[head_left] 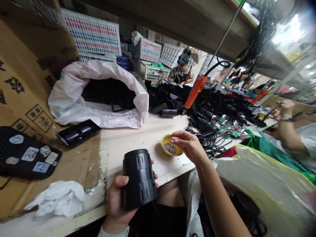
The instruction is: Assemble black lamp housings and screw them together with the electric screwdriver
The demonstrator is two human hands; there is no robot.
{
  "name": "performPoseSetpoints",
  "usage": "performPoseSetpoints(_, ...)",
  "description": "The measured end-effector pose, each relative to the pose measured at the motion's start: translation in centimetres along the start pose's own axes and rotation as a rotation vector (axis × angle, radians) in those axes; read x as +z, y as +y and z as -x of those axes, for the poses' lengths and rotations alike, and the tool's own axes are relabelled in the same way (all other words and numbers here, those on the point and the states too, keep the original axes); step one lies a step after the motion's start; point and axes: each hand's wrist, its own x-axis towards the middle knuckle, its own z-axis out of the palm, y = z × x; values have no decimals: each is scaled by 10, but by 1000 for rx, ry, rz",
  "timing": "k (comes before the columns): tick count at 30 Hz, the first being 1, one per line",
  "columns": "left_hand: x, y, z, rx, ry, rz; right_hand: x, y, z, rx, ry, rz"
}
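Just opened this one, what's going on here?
A person holds a black plastic cylinder in their left hand, while their right hand is over the rim of a yellow bowl of small metal parts on a workbench. An orange power screwdriver hangs above piled black parts and cables; a co-worker sits further along.

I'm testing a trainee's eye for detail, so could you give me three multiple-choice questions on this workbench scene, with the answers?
1. Where is the right hand?
A) At the bench's far end
B) Over the yellow bowl
C) Under the bench

2. What colour is the electric screwdriver?
A) Green
B) White
C) Orange

3. What is the left hand doing with the slotted black cylinder?
A) Gripping it
B) Pushing it across the bench
C) Nothing, it is apart from it

Answers:
1. B, the fingers reach over the bowl.
2. C, its body shows orange.
3. A, the fingers wrap around it.
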Motion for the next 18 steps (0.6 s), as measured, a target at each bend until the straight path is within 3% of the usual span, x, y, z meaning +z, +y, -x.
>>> performPoseSetpoints(5,0,-2,0,17,-8,-3,13,-6,23,-33,-66,10)
performPoseSetpoints(12,4,-3,-3,1,-89,54,44,3,78,-120,-329,51)
performPoseSetpoints(15,6,-2,-5,6,-139,66,53,12,86,-109,-371,4)
performPoseSetpoints(18,7,-2,-5,35,-105,45,58,18,87,-90,-379,-18)
